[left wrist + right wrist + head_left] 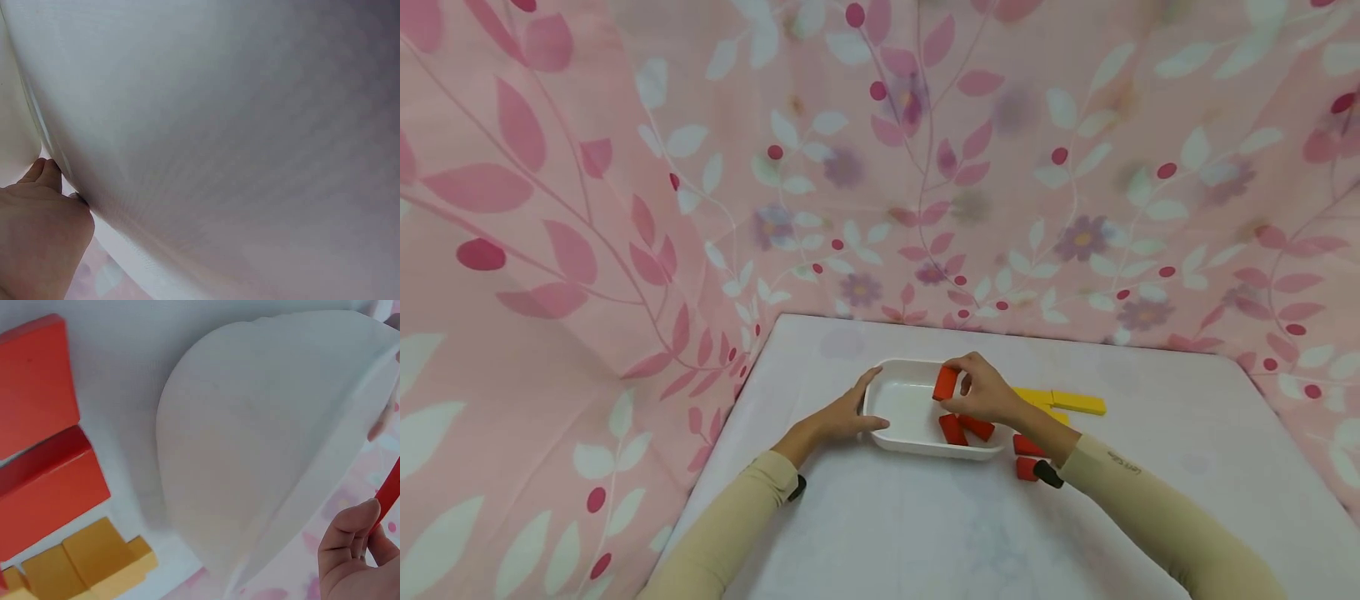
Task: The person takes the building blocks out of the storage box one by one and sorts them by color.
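Observation:
A white tray (904,408) sits on the table. My left hand (841,415) grips its left end, thumb over the near side and fingers at the far corner. Over the tray's right half, my right hand (983,392) pinches a red block (945,383) between thumb and fingers. Below that block, two red blocks (952,430) lie inside the tray. From the right wrist, the tray's outer wall (250,419) and the pinched block's edge (390,490) show. In the left wrist view the fingers (50,172) meet the tray rim.
To the right of the tray, red blocks (1027,469) lie partly behind the right forearm. Several yellow blocks (1078,403) lie farther back. Pink flowered cloth (925,167) hangs behind the white-covered table (880,533) and along its left side.

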